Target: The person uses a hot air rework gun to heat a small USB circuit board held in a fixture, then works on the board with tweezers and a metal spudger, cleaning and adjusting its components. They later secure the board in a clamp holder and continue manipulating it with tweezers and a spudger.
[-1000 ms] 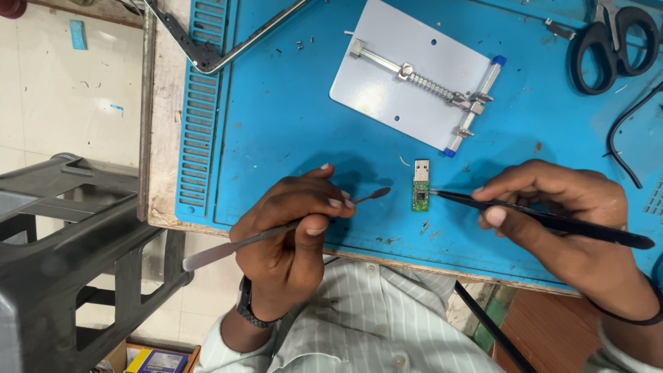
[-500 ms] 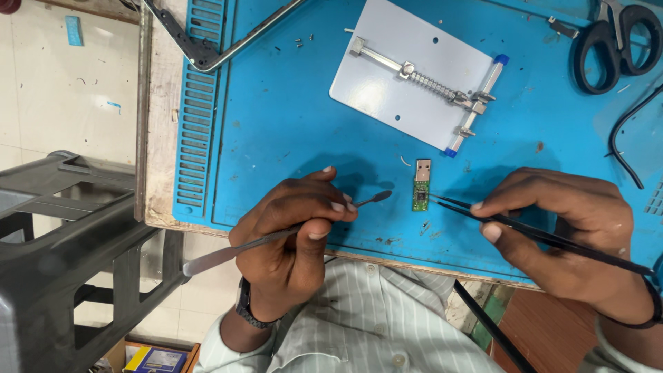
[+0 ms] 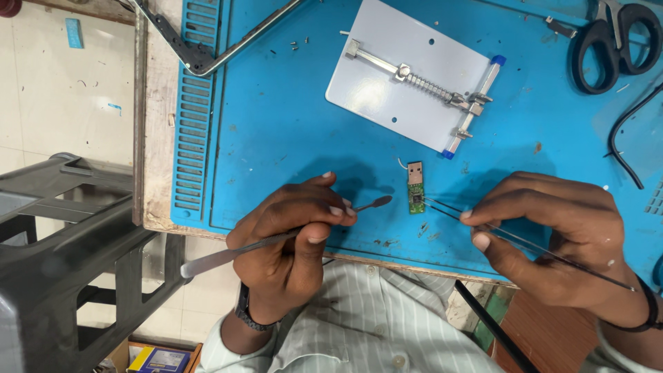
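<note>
Hands work low over a blue mat [image 3: 290, 131] that covers the table [image 3: 155, 138], and they are apart, with a small green circuit board [image 3: 416, 188] lying flat on the mat between them. The left hand [image 3: 293, 238] is closed around a thin metal spatula [image 3: 276, 238], pinched between thumb and fingers; its flat tip points toward the board and stops just short of it, while its long handle sticks out past the table edge behind the hand. The right hand [image 3: 559, 235] is clamped on black tweezers [image 3: 525, 242], whose tips reach the right edge of the board; whether they touch it is too fine to tell. The board has a metal plug at its far end, pointing away from the person. Beyond the hands, further up the mat, a pale grey plate with a spring clamp [image 3: 407, 83] lies at an angle. Far off beyond the right hand sit black scissors [image 3: 615, 41] and a black cable [image 3: 625, 138]. Beyond the left hand a bent metal frame [image 3: 207, 55] rests near the mat's ribbed edge. To the left of the left hand, off the table, stands a grey plastic stool [image 3: 62, 242]. The person wears a striped shirt [image 3: 366, 324] and a dark wristband on each wrist.
</note>
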The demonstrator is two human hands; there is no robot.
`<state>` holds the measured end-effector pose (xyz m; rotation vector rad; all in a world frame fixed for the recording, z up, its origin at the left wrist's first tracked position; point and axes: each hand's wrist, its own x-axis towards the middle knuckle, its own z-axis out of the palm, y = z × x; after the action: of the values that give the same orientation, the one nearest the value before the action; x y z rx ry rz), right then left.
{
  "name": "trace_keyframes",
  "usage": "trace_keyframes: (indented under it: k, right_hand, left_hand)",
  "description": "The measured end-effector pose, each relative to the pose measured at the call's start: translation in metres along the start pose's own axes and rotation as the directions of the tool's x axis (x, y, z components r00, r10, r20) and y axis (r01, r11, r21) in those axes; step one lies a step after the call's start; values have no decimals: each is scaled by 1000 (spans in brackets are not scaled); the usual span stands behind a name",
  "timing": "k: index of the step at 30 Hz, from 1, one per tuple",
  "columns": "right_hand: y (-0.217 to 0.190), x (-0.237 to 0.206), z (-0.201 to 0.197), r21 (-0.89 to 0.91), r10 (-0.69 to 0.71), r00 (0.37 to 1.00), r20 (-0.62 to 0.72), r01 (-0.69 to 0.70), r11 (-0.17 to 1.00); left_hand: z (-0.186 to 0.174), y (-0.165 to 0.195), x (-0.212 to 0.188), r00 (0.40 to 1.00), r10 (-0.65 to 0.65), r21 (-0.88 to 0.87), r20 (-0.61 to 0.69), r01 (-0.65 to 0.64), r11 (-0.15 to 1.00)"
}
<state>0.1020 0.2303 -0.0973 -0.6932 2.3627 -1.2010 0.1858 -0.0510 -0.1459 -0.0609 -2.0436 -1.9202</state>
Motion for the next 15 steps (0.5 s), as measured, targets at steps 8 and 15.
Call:
trace_keyframes:
  k: [8,15]
  right_hand:
    - [-5,3,3,-32,-26,1000,6,26,999]
    - [-1,0,1,12,-63,998,-4,63,998]
  left_hand:
    - [0,2,1,1000,-9,19,11,9,1000]
    - [0,1,0,1000,-3,14,11,3,1000]
